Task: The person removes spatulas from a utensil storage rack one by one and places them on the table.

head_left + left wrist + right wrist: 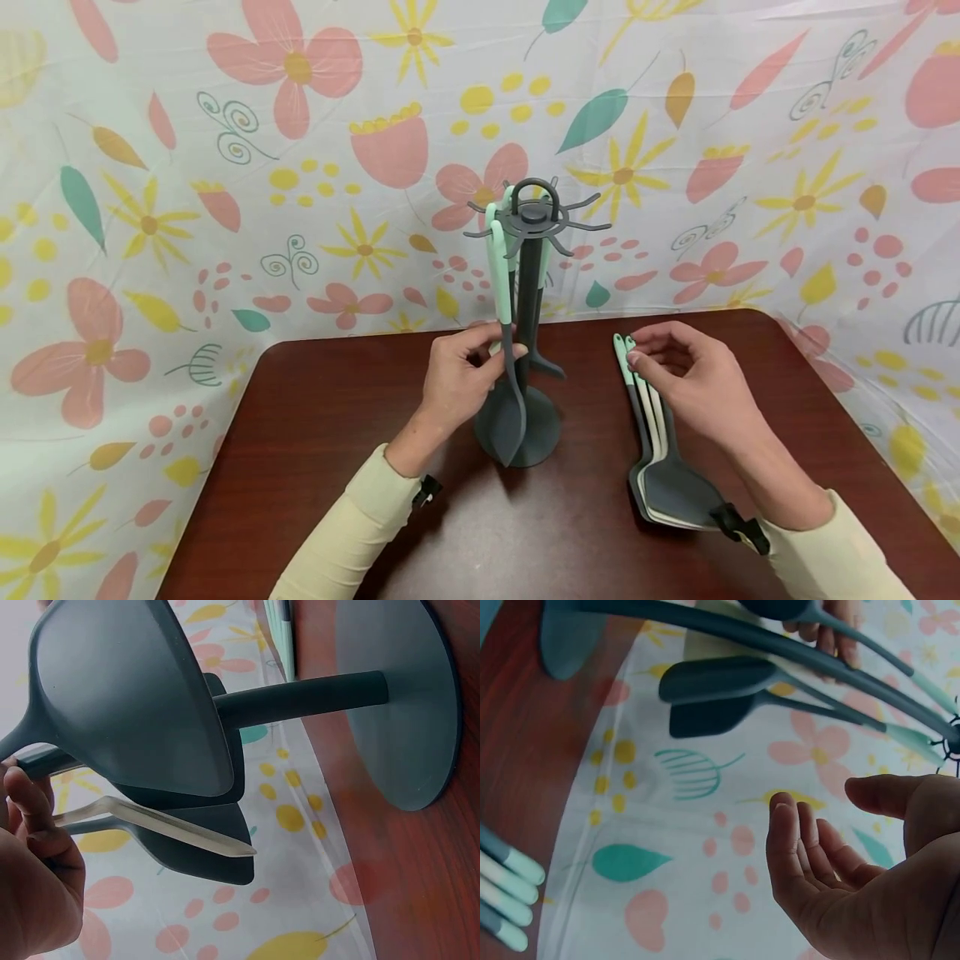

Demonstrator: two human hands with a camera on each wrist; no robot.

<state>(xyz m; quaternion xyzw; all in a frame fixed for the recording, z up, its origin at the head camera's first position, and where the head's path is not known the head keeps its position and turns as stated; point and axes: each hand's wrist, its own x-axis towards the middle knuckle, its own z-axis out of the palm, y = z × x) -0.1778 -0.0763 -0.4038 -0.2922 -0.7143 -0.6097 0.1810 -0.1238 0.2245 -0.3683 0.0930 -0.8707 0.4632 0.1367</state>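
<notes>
A dark grey utensil stand (531, 275) with a ring of hooks holds several mint-handled kitchen utensils. At its left, my left hand (461, 375) has its fingers curled around a thin shaft behind the front grey turner (512, 425). In the left wrist view, these fingers meet the neck of a cream-headed utensil (180, 829), with a broad grey turner (127, 690) above. My right hand (697, 379) hovers near the mint handles of a utensil pile (675, 492). The right wrist view shows its thumb and fingers apart, nothing between them.
The utensil pile, with grey and cream heads stacked together, lies on the right of the brown table (315, 433). A round base (543, 433) supports the stand. Flower-patterned cloth (300, 208) hangs behind the table's back edge.
</notes>
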